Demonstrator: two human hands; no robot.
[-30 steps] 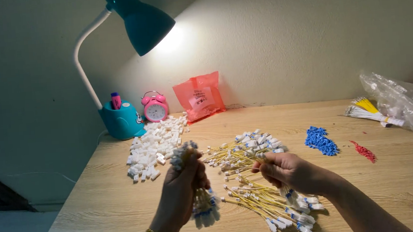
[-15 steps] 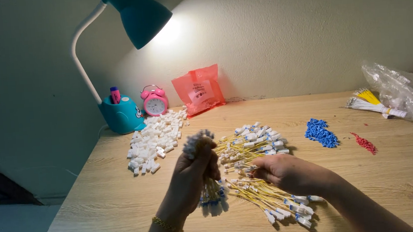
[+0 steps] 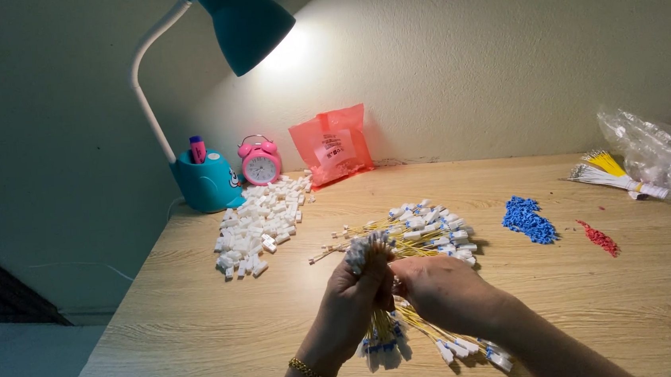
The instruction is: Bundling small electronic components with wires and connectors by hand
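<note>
My left hand [image 3: 350,301] grips a bundle of yellow wires [image 3: 381,338] with white connectors at both ends; the bundle stands nearly upright in the fist, above the desk [image 3: 164,338]. My right hand [image 3: 441,288] presses against the left, fingers at the same bundle near its upper end. A loose heap of the same yellow wires with white connectors [image 3: 419,234] lies on the desk just beyond both hands. More wires [image 3: 464,348] fan out under my right wrist.
A pile of white plastic housings [image 3: 258,225] lies left of the heap. Small blue parts [image 3: 528,220] and red parts [image 3: 599,238] sit to the right. At the back stand a teal desk lamp [image 3: 209,178], a pink alarm clock [image 3: 260,161], a red bag [image 3: 334,144], and a clear plastic bag [image 3: 668,158].
My left hand rose from the desk with the bundle and turned it upright. My right hand moved left from the heap and met the left hand at the bundle.
</note>
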